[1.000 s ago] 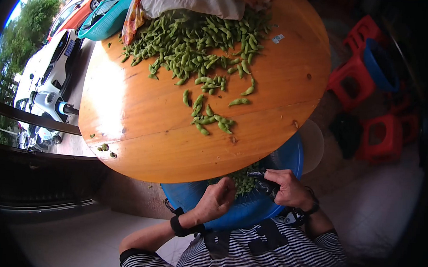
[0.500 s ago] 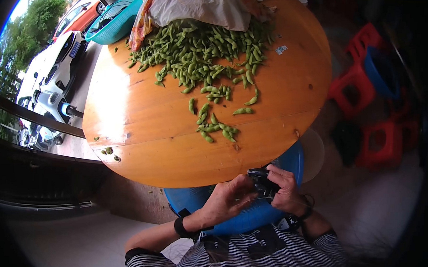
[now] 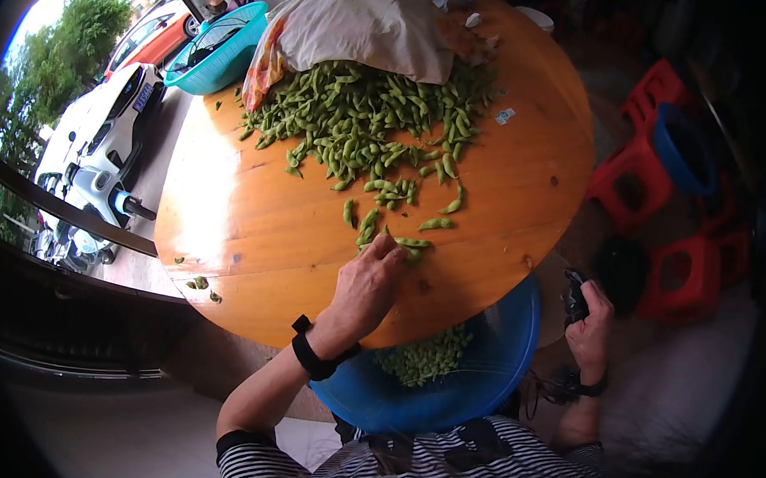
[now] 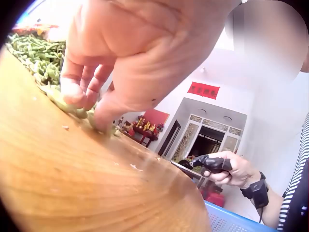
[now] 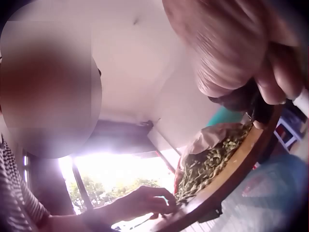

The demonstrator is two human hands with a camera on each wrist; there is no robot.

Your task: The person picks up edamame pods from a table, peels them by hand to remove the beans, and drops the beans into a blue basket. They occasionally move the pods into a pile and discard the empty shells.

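Note:
My left hand (image 3: 368,285) reaches over the round wooden table (image 3: 495,210). In the left wrist view its thumb and curled fingers close around edamame pods (image 4: 79,112) lying on the wood. A few more loose pods (image 3: 413,243) lie beside the fingertips. Off to the right, past the table's edge, my right hand (image 3: 592,334) grips a black hand tool (image 3: 575,300) with a dark, rounded end. Its exact kind I cannot tell. Below the near edge, a blue basin (image 3: 528,331) contains shelled green beans (image 3: 425,356).
A large heap of pods (image 3: 345,126) covers the table's far side, partly under a whitish cloth (image 3: 366,29). A teal basket (image 3: 220,52) is at the far left edge. Red stools (image 3: 685,273) and another blue basin (image 3: 686,150) stand at the right.
My left hand has gone from above the basin up onto the table, to the loose pods. The right hand has moved away to the right, still holding the black tool, leaving the beans in view.

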